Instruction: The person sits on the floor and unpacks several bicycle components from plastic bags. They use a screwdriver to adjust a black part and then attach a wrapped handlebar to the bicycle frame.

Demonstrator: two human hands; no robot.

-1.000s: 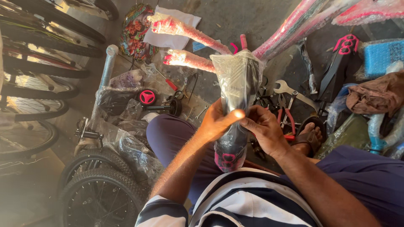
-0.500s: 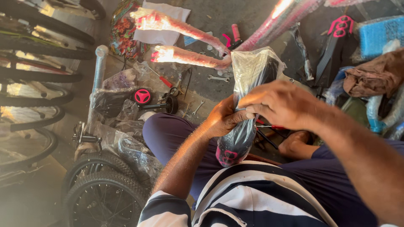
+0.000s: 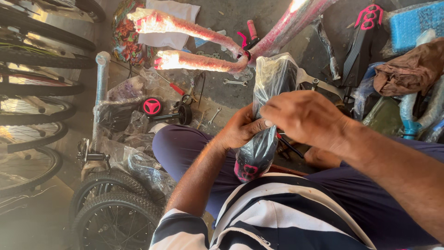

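Both my hands are closed on a plastic-wrapped bicycle saddle (image 3: 266,115): my left hand (image 3: 240,128) clasps its left flank with the thumb pressed into the film, and my right hand (image 3: 305,115) lies over the front and right side, fingers curled on the wrapping. The saddle is black, long and narrow, sealed in clear crinkled plastic that shines white where the sun hits it, and it carries a pink mark on the end nearest my chest. It stands on end over my lap, its wide top rising above my knuckles and its narrow lower end hanging just below them, so my grip sits around its middle. Just beyond the saddle's top, the pink bicycle frame (image 3: 203,46), wrapped in the same kind of film, lies across the concrete floor (image 3: 222,16). To the saddle's left, a small black wheel with a pink hub (image 3: 152,106) rests among loose plastic bags, and a spanner (image 3: 213,115) lies between that wheel and the saddle. Further left and nearer me, spoked tyres (image 3: 115,208) lie stacked. To the saddle's right, a brown cloth (image 3: 407,69) is heaped.
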